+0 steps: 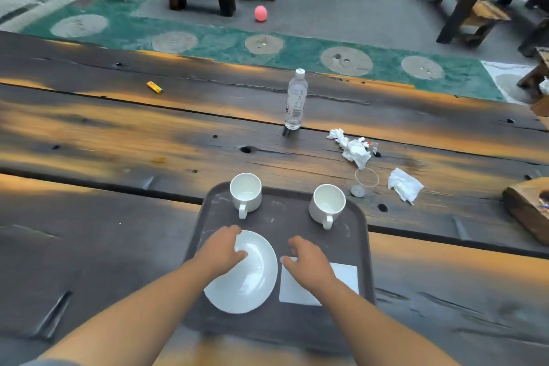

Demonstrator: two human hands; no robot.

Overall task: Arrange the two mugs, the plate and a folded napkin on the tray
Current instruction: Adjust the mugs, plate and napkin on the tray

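Head view: I'm looking down at a dark tray (205, 217) on the wooden counter (118, 134), with all four task items on it.
Step in hand: final tidying, by my read; nothing is left to fetch.
Left mug (246, 193): upright at the tray's far-left corner, handle towards me.
Right mug (327, 204): upright at the far right, handle towards me, well apart from the other.
Plate (246, 276): near-left part of the tray, just beside the napkin.
Folded napkin (344, 275): flat on the near-right part, partly under my right hand.
Left hand (221, 248): loosely curled over the plate's far-left rim, thumb on the plate; it looks like a light hold, not a lift.
Right hand (309, 261): spread open, palm down, fingertips resting on the napkin's far-left corner; not gripping.
Next move: I judge a small nudge to square napkin and plate, then both hands off.
Off-tray clutter: a water bottle (296, 99) and crumpled tissues (353, 147) sit further back, clear of the tray.
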